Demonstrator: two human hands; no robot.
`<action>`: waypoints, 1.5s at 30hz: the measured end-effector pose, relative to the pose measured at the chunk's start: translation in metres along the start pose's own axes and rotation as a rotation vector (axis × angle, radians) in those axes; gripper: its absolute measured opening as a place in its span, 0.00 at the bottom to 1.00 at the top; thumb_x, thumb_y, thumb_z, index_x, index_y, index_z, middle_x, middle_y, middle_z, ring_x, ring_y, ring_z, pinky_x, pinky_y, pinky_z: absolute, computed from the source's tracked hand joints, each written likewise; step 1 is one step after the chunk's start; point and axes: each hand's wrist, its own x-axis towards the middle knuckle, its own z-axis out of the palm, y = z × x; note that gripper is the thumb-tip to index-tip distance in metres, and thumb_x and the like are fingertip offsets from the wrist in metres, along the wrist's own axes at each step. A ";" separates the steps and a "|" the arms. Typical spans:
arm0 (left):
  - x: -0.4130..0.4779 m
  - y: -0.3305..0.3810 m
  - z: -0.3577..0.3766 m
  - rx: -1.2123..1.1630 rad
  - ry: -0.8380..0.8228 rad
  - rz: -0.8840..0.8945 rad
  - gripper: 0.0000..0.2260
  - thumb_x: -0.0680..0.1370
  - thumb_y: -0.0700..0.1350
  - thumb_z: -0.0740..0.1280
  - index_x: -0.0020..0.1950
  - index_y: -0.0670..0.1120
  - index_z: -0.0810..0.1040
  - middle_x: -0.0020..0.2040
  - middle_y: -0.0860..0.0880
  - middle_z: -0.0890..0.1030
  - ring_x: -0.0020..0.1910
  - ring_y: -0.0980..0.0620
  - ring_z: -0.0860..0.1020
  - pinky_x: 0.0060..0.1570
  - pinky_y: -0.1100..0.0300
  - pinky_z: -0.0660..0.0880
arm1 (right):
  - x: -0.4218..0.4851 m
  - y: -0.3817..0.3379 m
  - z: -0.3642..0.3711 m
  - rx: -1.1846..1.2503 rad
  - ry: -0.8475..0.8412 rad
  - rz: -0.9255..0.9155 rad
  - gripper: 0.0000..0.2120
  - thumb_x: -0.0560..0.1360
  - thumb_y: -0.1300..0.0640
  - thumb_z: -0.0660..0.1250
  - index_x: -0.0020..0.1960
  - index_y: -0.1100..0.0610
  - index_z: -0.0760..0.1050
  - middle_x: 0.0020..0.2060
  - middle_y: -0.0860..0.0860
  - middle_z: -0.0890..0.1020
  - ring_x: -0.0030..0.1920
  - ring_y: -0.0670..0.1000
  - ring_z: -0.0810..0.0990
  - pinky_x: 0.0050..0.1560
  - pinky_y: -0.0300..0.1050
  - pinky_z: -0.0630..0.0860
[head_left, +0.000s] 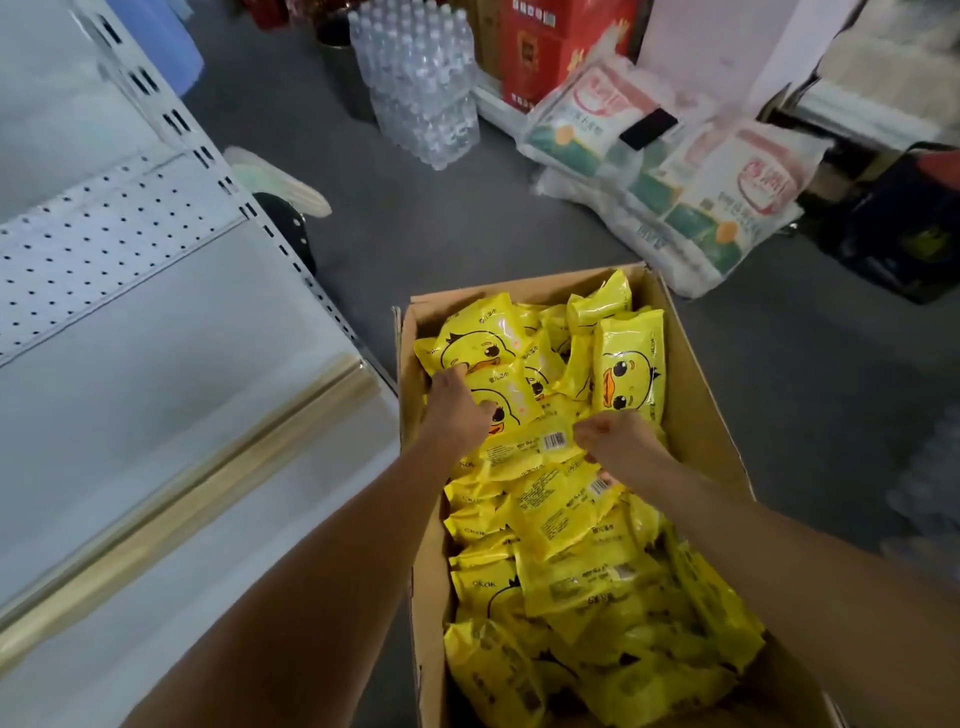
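Both hands are inside the cardboard box (691, 415), toward its far end. The left hand (457, 410) curls its fingers round a duck-face pack (511, 389) by the left wall. The right hand (621, 441) pinches the end of the barcode pack (535, 449) lying between them. To lift well, it is better to take each pack by its thick middle — not the thin seal — and raise it straight, so the loose neighbours stay in.

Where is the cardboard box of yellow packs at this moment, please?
In the head view the cardboard box stands on the floor at lower centre, just right of the white shelf unit, with white sacks beyond its far end.
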 end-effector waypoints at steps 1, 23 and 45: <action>0.008 -0.006 0.005 0.031 -0.039 -0.005 0.30 0.80 0.47 0.66 0.78 0.42 0.57 0.74 0.42 0.60 0.73 0.44 0.63 0.71 0.52 0.62 | 0.006 -0.001 0.005 -0.011 0.009 0.001 0.11 0.77 0.60 0.63 0.54 0.67 0.78 0.35 0.59 0.77 0.36 0.53 0.74 0.37 0.49 0.73; -0.033 -0.034 0.001 -0.392 0.060 0.142 0.30 0.69 0.57 0.71 0.68 0.48 0.72 0.62 0.48 0.79 0.62 0.48 0.77 0.61 0.52 0.74 | -0.019 -0.015 0.015 0.314 0.091 0.134 0.04 0.73 0.61 0.71 0.45 0.58 0.76 0.41 0.56 0.79 0.39 0.52 0.76 0.38 0.45 0.74; -0.228 -0.052 -0.163 -1.667 -0.076 -0.012 0.28 0.81 0.62 0.55 0.69 0.43 0.75 0.62 0.41 0.81 0.57 0.45 0.82 0.58 0.51 0.79 | -0.234 -0.164 0.065 -0.489 0.199 -1.611 0.10 0.67 0.58 0.62 0.43 0.52 0.81 0.50 0.45 0.83 0.55 0.49 0.76 0.51 0.46 0.69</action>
